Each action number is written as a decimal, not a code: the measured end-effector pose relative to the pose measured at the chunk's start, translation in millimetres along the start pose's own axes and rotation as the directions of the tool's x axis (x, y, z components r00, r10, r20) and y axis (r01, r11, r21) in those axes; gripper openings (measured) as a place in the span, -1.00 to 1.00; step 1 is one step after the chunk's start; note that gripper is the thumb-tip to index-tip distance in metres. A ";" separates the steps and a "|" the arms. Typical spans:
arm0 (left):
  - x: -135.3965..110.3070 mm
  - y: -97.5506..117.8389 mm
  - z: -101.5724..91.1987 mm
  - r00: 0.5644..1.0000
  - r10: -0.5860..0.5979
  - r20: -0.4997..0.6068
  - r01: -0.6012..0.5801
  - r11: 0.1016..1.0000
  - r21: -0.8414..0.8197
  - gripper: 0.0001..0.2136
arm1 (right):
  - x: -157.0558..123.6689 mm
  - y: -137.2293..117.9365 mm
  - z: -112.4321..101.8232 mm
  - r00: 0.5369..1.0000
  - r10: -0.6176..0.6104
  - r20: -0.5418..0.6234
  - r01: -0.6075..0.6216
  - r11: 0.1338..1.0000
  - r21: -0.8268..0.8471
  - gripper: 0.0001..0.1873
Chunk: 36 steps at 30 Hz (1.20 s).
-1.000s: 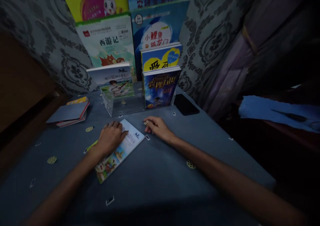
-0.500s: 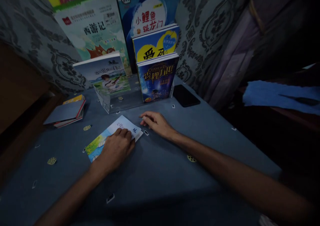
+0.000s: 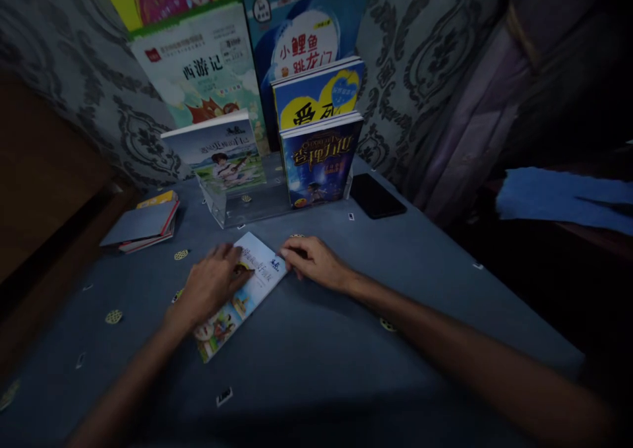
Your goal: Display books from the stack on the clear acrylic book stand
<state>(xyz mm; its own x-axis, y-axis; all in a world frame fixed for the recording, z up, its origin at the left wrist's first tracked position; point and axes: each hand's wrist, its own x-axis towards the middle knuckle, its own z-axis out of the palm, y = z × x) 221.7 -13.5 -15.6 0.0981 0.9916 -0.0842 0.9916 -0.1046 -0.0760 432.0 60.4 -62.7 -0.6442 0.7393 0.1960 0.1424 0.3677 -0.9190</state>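
A thin paperback book (image 3: 257, 271) lies flat and slanted on the blue cloth, its pale cover carrying Chinese lettering and cartoon children. Across its left side rests my left hand (image 3: 210, 282), fingers spread and slightly blurred, covering part of the picture. My right hand (image 3: 316, 261) is at the book's right corner, thumb and forefinger closed on the edge there; the other fingers are curled and partly hidden.
Behind the hands, a clear acrylic stand (image 3: 222, 214) holds a guitar-picture book (image 3: 230, 164) and a dark blue book (image 3: 321, 164). Taller picture books (image 3: 208, 65) stand behind. A black phone (image 3: 376, 196) lies right of the stand, a small book stack (image 3: 143, 224) left.
A different cover now faces up under my hands. My left hand has shifted left with its fingers spread, and my right hand has come to the book's corner. The view has tilted slightly.
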 end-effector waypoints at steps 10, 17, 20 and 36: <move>18.5 -50.5 23.2 0.966 -0.246 0.085 0.256 0.843 -0.473 -0.62 | -1.4 3.6 8.9 0.999 -0.045 0.008 0.046 0.972 -0.229 -0.76; 17.3 -61.9 38.0 0.966 -0.243 0.093 0.229 0.624 -0.747 -0.62 | 2.5 12.3 9.8 0.999 -0.014 -0.040 0.005 0.974 -0.226 -0.82; 12.7 -59.5 32.9 0.971 -0.226 0.083 0.202 0.577 -0.791 -0.67 | 2.3 13.6 12.6 0.999 -0.009 -0.050 -0.003 0.972 -0.235 -0.85; -0.6 -36.1 19.1 0.891 -0.217 0.398 0.348 -0.235 -0.908 -0.86 | 2.5 25.3 15.9 0.992 0.014 -0.125 -0.033 0.988 -0.148 -0.56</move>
<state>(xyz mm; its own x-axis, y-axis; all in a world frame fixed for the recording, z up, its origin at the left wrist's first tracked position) 184.2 -11.7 -31.8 -0.1609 0.8763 -0.4540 -0.1226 0.4387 0.8902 422.0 62.6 -91.0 -0.5430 0.8092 0.2244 0.2728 0.4227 -0.8642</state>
